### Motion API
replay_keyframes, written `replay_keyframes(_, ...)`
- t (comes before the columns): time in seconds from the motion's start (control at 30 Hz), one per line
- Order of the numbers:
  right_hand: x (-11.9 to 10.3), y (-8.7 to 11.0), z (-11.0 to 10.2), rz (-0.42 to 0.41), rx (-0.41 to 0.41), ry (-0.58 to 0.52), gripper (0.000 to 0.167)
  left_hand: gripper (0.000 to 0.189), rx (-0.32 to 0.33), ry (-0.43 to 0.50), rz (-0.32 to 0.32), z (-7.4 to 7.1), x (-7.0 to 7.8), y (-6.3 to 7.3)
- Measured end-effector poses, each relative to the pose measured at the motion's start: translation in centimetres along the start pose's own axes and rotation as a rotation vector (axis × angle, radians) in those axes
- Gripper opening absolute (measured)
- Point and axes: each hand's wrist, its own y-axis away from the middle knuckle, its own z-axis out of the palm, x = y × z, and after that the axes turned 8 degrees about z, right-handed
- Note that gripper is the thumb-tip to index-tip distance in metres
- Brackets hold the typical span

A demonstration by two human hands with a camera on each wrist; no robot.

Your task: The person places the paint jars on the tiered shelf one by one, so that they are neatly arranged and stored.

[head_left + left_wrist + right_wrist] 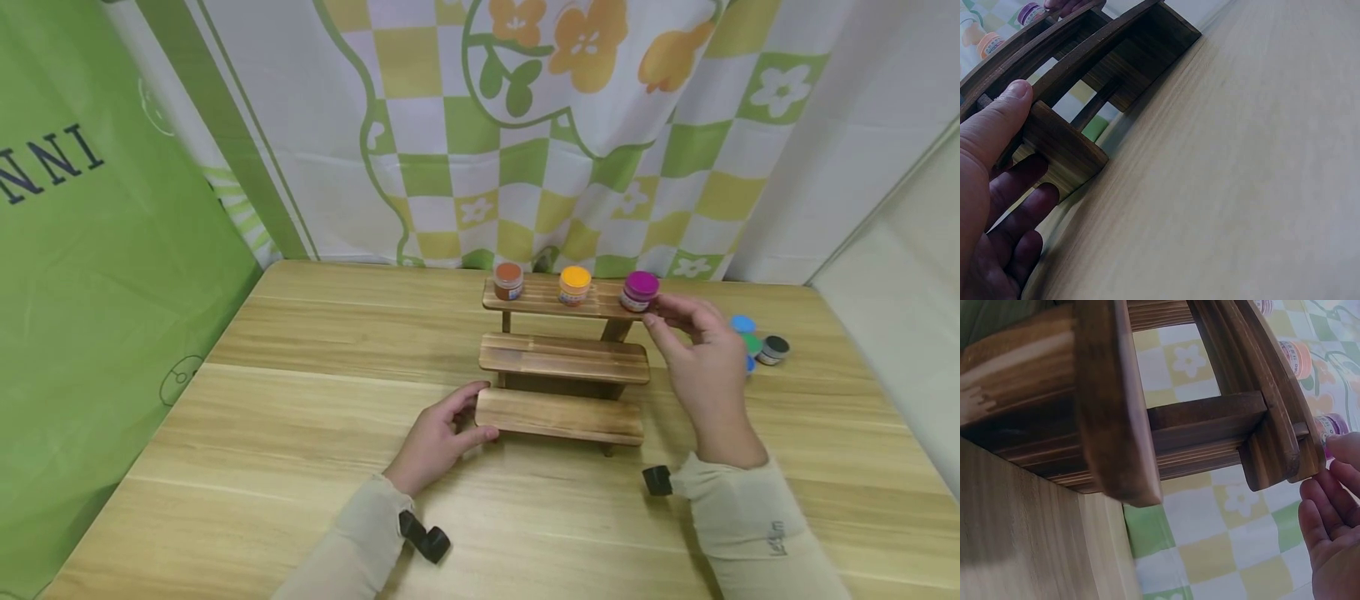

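Presently the two hands are working well apart at a three-tiered wooden stand [562, 358], which is standing upright on a wood-grained table [285, 425]. The left hand [438, 433] is holding the left end of the lowest tier: thumb lying along the front edge, forefinger reaching behind, other fingers hanging loosely bent beside the end support in the left wrist view. The right hand [708, 367] is reaching to the right end of the top tier; its thumb and forefinger are touching the near right side of a purple-lidded jar [640, 292]. Cannot tell whether they are pinching it or only resting against it. That jar is sitting upright on the tier, close to its right end. Two more jars are sharing the row: an orange-lidded jar [575, 286] near the middle, a brown-lidded jar [508, 283] toward the left end. Both lower tiers are showing bare wood. Right of the stand, partly behind the right hand, a small cluster is gathering blue lids [742, 323], a green lid [751, 344] and a black-lidded jar [774, 350]. A checked floral curtain [547, 167] is hanging behind.
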Motion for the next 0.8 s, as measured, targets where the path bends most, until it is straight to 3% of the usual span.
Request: replay_keyframes(0.8,1.6,-0.6,-1.7,0.084,0.012,0.033,0.031,0.061,0.000,-0.002,-0.007,0.0,0.0,0.0)
